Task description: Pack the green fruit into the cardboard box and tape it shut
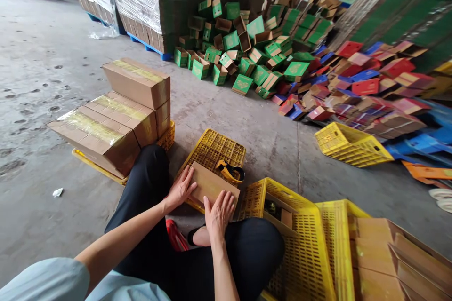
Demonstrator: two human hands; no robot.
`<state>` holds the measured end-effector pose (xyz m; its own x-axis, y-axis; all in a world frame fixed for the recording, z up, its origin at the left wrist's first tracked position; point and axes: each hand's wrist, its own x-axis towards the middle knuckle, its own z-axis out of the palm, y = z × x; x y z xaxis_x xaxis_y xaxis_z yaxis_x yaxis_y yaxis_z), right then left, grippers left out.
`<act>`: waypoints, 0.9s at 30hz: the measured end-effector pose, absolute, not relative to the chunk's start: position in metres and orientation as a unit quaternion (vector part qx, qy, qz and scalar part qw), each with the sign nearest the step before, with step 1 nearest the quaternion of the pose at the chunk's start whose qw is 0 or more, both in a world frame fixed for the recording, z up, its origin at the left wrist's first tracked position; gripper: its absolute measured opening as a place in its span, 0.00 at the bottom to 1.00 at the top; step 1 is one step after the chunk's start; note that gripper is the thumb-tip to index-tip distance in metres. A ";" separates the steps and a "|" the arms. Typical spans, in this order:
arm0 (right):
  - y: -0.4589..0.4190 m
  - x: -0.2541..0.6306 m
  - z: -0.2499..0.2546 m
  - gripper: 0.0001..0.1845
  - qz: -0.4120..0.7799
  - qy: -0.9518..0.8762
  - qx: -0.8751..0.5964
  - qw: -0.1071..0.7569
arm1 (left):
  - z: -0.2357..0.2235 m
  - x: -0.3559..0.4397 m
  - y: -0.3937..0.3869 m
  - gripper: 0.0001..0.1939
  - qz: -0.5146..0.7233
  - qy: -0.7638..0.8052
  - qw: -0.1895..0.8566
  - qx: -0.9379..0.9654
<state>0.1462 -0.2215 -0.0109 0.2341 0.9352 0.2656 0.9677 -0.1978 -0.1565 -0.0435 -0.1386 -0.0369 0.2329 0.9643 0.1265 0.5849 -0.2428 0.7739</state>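
A small brown cardboard box (212, 184) lies on an overturned yellow plastic crate (205, 146) between my knees. Against the left end of the box rests my left hand (181, 190), its fingers stretched out. My right hand (219, 211) lies with fingers spread on the near right part of the same box. Just beyond the box, a yellow and black tape dispenser (230, 172) sits on the crate. Neither hand is wrapped around anything. The box's underside is hidden.
Taped cartons (122, 117) are stacked at my left on a yellow crate. Yellow crates (300, 249) stand at my right, one beside folded cardboard (395, 258). Heaps of green boxes (243, 82) and red and blue boxes (365, 85) lie ahead, near wrapped pallets (136, 4).
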 end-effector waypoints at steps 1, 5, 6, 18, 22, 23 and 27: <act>-0.219 0.144 -0.011 0.54 -0.056 -0.610 -0.776 0.147 | -0.037 -0.043 -0.138 0.39 0.314 0.536 0.301 0.724; -0.217 0.139 -0.010 0.53 -0.056 -0.604 -0.782 0.143 | -0.039 -0.043 -0.138 0.40 0.317 0.539 0.297 0.722; -0.217 0.140 -0.010 0.52 -0.055 -0.608 -0.780 0.141 | -0.039 -0.043 -0.138 0.40 0.317 0.540 0.297 0.721; -0.220 0.140 -0.007 0.49 -0.070 -0.615 -0.776 0.122 | -0.037 -0.040 -0.140 0.36 0.327 0.555 0.278 0.712; -0.222 0.139 -0.004 0.45 -0.059 -0.617 -0.777 0.110 | -0.033 -0.041 -0.142 0.35 0.309 0.562 0.242 0.728; -0.222 0.139 -0.003 0.44 -0.054 -0.618 -0.777 0.108 | -0.031 -0.040 -0.143 0.34 0.298 0.567 0.225 0.734; -0.223 0.140 0.001 0.38 -0.029 -0.626 -0.772 0.107 | -0.018 -0.030 -0.152 0.31 0.248 0.535 0.175 0.788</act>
<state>0.1404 -0.2234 0.0010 0.2158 0.9601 0.1779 0.9724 -0.1947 -0.1286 -0.0303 -0.1523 -0.0178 0.3035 0.9310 0.2029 0.7570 -0.3649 0.5420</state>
